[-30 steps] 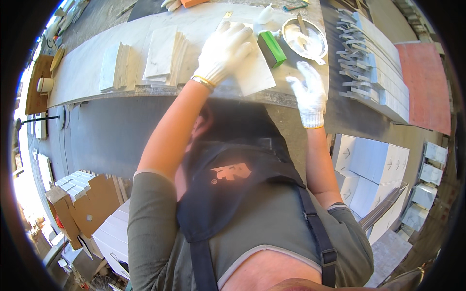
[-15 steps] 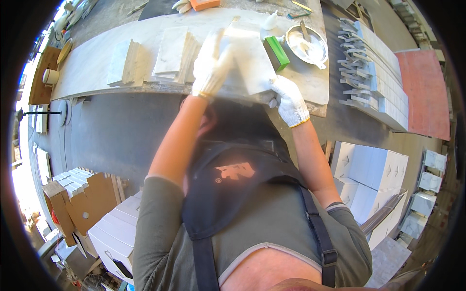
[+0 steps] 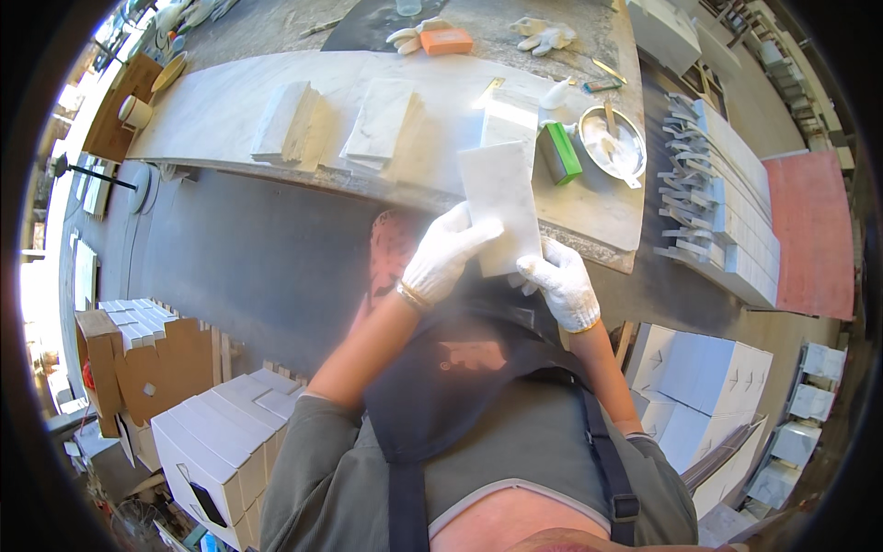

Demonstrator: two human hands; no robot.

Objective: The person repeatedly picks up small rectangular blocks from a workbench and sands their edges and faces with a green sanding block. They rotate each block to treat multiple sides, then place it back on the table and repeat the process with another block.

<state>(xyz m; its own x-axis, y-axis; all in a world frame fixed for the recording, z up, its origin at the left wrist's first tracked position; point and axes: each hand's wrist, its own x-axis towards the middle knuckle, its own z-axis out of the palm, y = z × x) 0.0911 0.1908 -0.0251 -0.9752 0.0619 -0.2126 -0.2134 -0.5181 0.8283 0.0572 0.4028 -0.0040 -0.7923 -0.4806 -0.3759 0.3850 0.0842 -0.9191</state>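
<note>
A thin white marble tile (image 3: 503,198) is held up off the table's front edge, tilted toward me. My left hand (image 3: 446,250), in a white knit glove, grips its left side with the thumb across the face. My right hand (image 3: 563,283), gloved the same way, pinches its lower right corner. Behind the tile, another pale tile (image 3: 511,115) lies on the marble slab tabletop (image 3: 441,83). A green block (image 3: 561,154) stands right of it, beside a round bowl (image 3: 612,145) of white paste with a spatula in it.
Two stacks of tiles (image 3: 285,121) (image 3: 380,121) stand on the slab to the left. An orange block (image 3: 447,41), spare gloves (image 3: 544,37) and a white squeeze bottle (image 3: 556,94) lie farther back. Strapped tile stacks (image 3: 727,202) stand right; white boxes (image 3: 221,451) are behind left.
The tile has come off the tabletop and toward my body, now raised in both hands. My left hand moved down from over the table to the tile's left side. The view has shifted.
</note>
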